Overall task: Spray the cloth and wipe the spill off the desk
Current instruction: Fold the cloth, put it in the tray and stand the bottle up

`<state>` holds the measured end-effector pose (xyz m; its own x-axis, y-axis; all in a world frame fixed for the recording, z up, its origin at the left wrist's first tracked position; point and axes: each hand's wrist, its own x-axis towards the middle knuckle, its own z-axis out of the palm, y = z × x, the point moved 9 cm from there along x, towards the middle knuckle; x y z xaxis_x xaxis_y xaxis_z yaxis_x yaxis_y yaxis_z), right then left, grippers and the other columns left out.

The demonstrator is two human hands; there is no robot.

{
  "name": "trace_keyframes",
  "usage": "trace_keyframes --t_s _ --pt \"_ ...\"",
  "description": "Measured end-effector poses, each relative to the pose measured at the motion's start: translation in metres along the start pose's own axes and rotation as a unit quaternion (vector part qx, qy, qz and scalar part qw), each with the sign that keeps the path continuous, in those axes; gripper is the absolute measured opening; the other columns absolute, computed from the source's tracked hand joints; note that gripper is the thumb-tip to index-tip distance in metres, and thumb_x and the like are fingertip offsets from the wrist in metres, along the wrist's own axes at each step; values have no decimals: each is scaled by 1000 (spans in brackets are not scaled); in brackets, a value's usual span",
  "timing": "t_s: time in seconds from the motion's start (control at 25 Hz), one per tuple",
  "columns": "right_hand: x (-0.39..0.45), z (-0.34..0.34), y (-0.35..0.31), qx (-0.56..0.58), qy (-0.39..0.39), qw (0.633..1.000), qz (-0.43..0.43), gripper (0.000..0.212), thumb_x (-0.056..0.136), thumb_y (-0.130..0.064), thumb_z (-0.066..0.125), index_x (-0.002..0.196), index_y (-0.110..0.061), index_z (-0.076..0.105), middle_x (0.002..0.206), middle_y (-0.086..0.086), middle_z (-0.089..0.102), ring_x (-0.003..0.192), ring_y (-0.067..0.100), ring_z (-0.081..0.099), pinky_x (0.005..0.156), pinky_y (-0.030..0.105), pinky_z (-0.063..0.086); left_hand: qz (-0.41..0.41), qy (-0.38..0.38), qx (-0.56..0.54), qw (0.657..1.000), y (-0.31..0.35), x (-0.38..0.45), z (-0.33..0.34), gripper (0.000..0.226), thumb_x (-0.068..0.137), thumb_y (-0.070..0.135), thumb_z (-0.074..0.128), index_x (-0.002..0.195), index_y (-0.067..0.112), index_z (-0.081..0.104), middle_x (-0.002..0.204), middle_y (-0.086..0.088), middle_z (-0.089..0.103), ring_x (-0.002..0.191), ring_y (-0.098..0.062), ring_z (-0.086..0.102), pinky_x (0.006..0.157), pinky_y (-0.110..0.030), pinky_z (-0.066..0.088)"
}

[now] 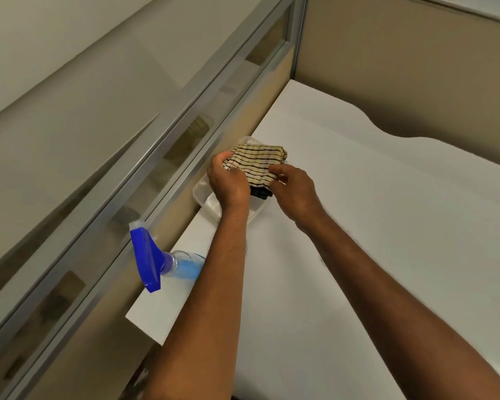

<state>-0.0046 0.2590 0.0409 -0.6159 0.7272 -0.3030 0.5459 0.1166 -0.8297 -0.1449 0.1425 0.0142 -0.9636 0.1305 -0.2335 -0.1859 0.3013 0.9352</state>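
Note:
A folded beige cloth with dark stripes [257,160] is held just above a clear plastic tub [205,202] at the desk's left edge. My left hand [227,181] grips the cloth's near left corner. My right hand [293,187] pinches its near right edge. A dark cloth [261,193] lies under it in the tub. A spray bottle [168,262] with a blue trigger head and blue liquid stands nearer to me, by the partition, left of my left forearm. No spill shows on the white desk [373,226].
A partition with a metal frame and glass strips [162,145] runs along the desk's left side. A beige panel [401,67] closes the far end. The desk's right edge curves in at the back.

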Motion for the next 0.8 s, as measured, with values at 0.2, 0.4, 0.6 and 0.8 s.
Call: trace_keyframes --t_s 0.2,0.4,0.6,0.8 --pt "21 0 -9 -90 -25 996 -9 39 100 -7 61 138 -8 66 146 12 64 131 27 62 108 33 51 -1 -4 21 1000 -14 10 8 43 95 -11 44 126 12 63 138 -13 53 112 -21 60 53 0 50" --pt "30 1 -11 -146 -33 989 -18 36 100 -11 64 135 -11 70 144 11 66 126 25 65 102 28 52 24 9 31 999 -13 15 8 43 96 -12 45 124 11 67 139 -11 55 110 -13 54 58 3 49" --pt "28 14 -10 -245 -43 967 -48 34 103 -21 61 135 -13 69 140 11 66 128 27 61 101 27 49 4 -9 36 999 -23 16 14 45 98 -11 43 128 12 66 142 -7 53 120 -15 54 89 -26 61" --pt "21 34 -11 -436 -52 891 -113 35 104 -30 52 126 -12 72 127 13 68 121 32 50 90 38 47 -23 -63 61 996 -32 14 25 46 101 -7 41 137 13 61 142 -7 55 126 -24 60 83 -23 62"
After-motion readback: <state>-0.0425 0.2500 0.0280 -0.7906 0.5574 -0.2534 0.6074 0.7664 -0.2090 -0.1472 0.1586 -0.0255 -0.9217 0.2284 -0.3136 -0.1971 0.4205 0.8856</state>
